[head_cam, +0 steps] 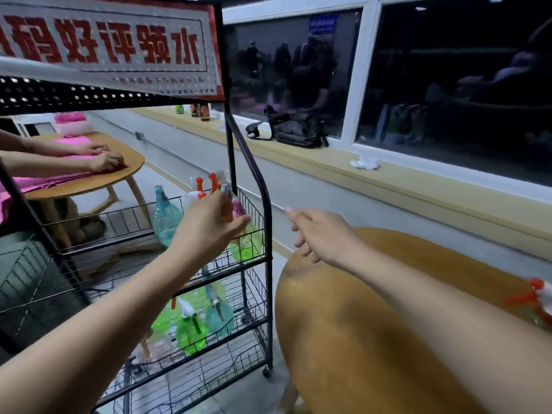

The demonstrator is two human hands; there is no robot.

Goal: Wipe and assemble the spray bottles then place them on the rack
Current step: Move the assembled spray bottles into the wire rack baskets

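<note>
My left hand (pixel 209 225) reaches into the upper basket of the black wire rack (pixel 267 222) and grips the neck of a green spray bottle (pixel 246 245) with a pink and orange spray head. A blue spray bottle (pixel 165 218) and other orange-topped ones stand in the same basket. Several green and teal bottles (pixel 191 333) stand in the basket below. My right hand (pixel 316 234) hovers over the round wooden table (pixel 373 339) to the right of the rack, fingers loose, holding nothing. An orange-and-white spray head (pixel 537 297) lies at the table's right edge.
Another person's hands (pixel 101 158) press on a pink cloth on a second wooden table behind the rack. A red-and-white sign (pixel 113 43) tops the rack. A long window ledge carries a black bag (pixel 295 130), a crumpled tissue (pixel 364 163) and small bottles.
</note>
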